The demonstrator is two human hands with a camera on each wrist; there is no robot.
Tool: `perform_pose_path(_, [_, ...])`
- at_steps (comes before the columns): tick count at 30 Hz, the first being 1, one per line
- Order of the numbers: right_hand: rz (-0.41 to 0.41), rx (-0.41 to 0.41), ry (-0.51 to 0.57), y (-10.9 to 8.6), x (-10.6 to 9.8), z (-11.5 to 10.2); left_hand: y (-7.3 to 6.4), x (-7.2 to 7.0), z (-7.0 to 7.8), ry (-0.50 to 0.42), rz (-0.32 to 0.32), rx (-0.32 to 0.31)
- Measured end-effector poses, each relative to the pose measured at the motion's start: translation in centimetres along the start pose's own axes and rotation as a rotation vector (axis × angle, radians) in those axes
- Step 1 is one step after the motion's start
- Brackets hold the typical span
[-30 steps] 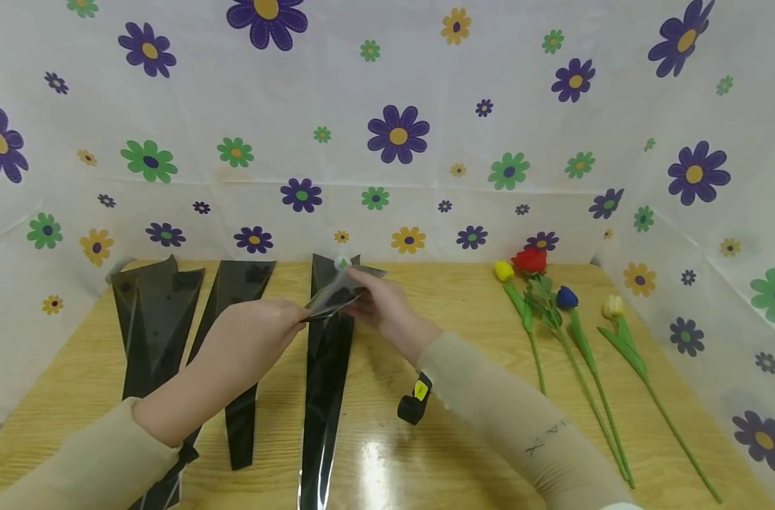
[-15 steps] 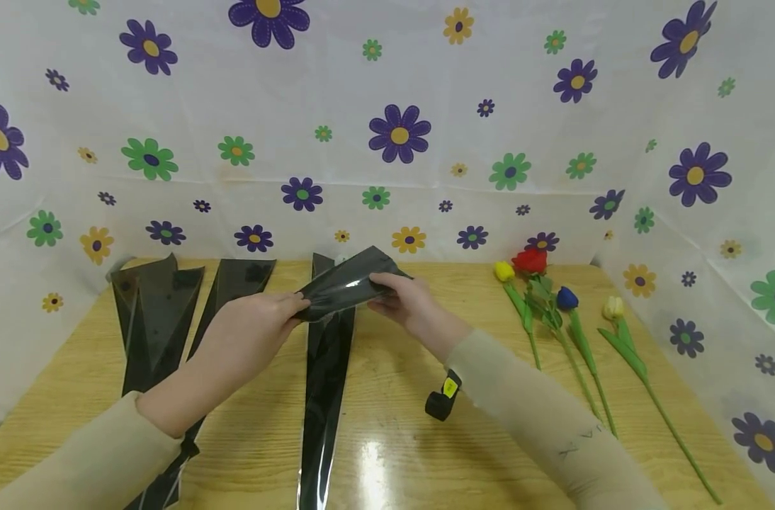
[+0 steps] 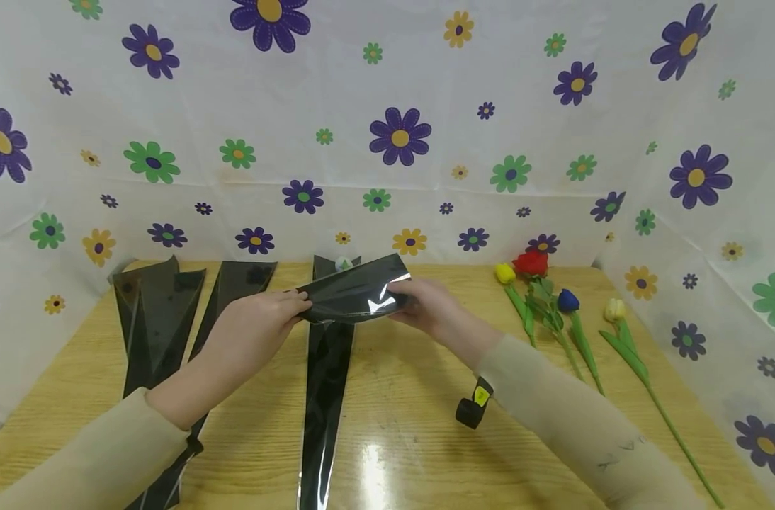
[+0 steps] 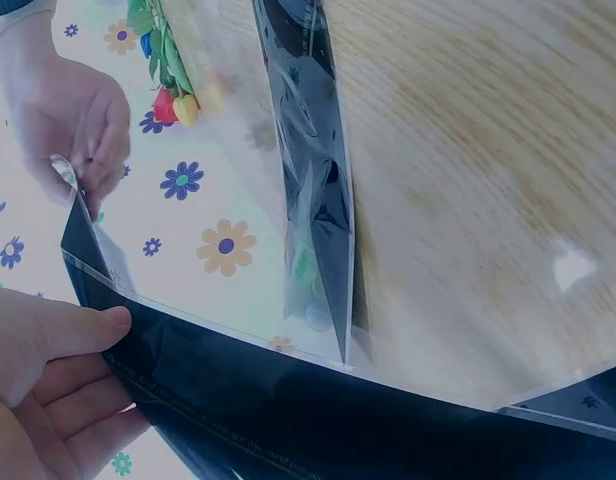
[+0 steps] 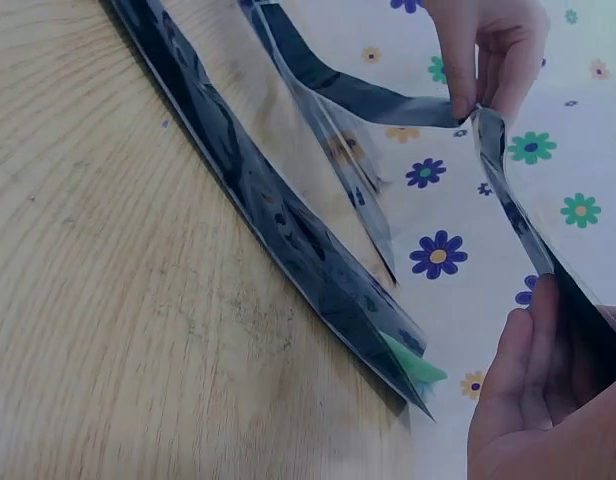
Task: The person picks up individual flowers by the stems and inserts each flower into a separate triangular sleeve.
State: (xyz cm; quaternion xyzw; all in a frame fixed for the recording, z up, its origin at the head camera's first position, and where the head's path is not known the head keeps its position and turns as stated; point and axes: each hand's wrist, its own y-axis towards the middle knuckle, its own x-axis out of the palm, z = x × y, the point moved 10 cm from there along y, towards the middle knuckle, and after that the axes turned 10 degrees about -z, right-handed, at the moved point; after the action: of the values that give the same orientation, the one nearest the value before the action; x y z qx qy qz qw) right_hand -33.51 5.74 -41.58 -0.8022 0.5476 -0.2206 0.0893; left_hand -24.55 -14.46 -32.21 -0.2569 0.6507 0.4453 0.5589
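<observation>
Between both hands a black flower sleeve is stretched, glossy with a clear edge. My left hand pinches its left side, thumb on the near face in the left wrist view. My right hand grips the right end, thumb in front. In the right wrist view the sleeve's rim stands apart between the hands, and the right fingers lie along its edge. Behind and below it, a second black sleeve lies lengthwise on the table, with a pale flower head at its top.
More black sleeves lie on the left, partly hidden by the left forearm. On the right lie a yellow tulip, a red rose, a blue tulip and a cream tulip. A flowered cloth hangs behind the table.
My right hand has moved right, drawing the sleeve's end out flat between the hands. The left hand has stayed nearly in place. The dark tip below the left wrist is no longer seen.
</observation>
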Motion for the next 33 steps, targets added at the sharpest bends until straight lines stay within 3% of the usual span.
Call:
perform_pose_path(6, [-0.044,0.035,-0.038,-1.0,-0.3,0.1,0.2,1.0,0.0,0.007,-0.028,0.004])
perform_pose_path(17, [-0.088,0.02,-0.187,-3.3,-0.5,-0.6,0.5,2.2,0.4,-0.01,-0.045,0.029])
perform_pose_path(33, [-0.045,-0.015,-0.183,-4.9,-1.0,0.0,1.7,2.9,1.8,0.009,-0.055,0.06])
